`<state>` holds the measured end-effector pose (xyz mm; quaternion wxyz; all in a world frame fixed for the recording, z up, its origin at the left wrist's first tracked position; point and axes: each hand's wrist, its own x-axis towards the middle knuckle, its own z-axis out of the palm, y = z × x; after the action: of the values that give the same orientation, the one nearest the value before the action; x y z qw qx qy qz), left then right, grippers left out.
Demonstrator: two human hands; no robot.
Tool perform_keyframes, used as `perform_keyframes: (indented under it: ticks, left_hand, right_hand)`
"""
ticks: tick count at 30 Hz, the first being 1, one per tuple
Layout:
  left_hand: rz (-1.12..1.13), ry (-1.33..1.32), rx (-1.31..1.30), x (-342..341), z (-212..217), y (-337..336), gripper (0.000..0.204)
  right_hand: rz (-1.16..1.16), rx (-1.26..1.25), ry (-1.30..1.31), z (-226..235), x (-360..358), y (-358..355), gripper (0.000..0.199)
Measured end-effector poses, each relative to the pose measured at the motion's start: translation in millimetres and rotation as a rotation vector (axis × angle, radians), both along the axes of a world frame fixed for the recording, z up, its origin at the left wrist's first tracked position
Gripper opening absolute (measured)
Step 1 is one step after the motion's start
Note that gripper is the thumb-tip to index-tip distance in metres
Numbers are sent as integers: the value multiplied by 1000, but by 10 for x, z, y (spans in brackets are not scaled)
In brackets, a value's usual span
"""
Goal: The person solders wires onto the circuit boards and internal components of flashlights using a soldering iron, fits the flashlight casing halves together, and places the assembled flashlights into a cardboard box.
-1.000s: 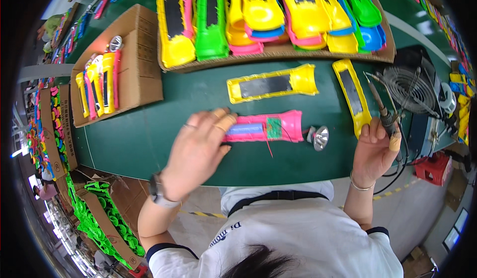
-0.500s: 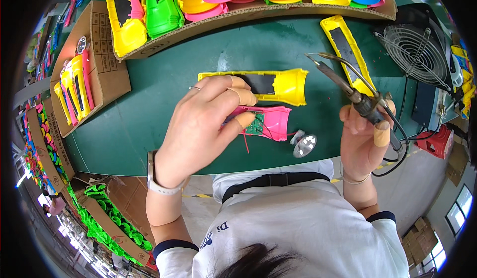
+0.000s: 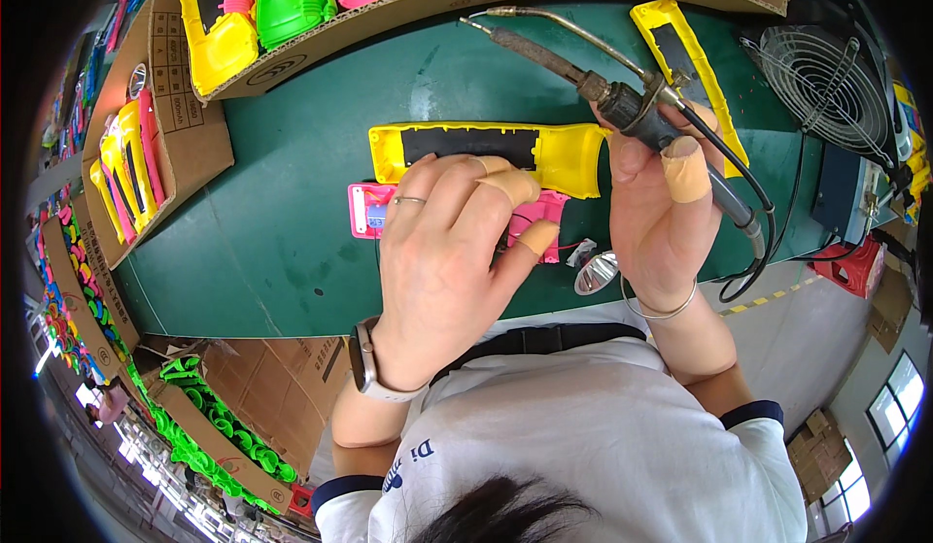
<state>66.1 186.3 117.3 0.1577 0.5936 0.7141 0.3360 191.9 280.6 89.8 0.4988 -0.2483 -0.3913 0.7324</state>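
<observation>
My left hand (image 3: 442,252) lies over a pink plastic torch half-shell (image 3: 367,210) on the green mat (image 3: 282,242), pressing it down; fingertips wear tan plasters. My right hand (image 3: 656,213) grips a soldering iron (image 3: 573,67) with its tip pointing up-left, away from the shell. A yellow half-shell with a black panel (image 3: 486,147) lies just beyond the pink one. A silver reflector cone (image 3: 595,273) with thin wires sits by the mat's near edge between my hands.
A second yellow shell (image 3: 680,57) lies at right. A cardboard tray of yellow, green and pink shells (image 3: 292,9) runs along the back. A box with more shells (image 3: 136,154) stands left, a fan (image 3: 826,77) at right. Cables trail from the iron.
The view has closed in on the bench. My left hand stays on the pink shell. My right hand has lifted the soldering iron higher, tip swung up-left over the mat.
</observation>
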Motion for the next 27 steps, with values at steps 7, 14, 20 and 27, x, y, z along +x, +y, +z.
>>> perform_keyframes:
  ticks: [7, 14, 20, 27]
  left_hand:
    - [5, 194, 6, 12, -86, -8, 19]
    - [109, 177, -78, -80, 40, 62, 10]
    - [60, 238, -220, -128, 112, 135, 5]
    - [98, 252, -261, -88, 156, 153, 5]
  right_hand:
    - [-34, -43, 4, -14, 7, -33, 27]
    - [-20, -35, -96, 68, 184, 61, 22]
    - [12, 19, -365, 330, 645, 275, 28]
    - [238, 73, -712, 390, 677, 233, 29]
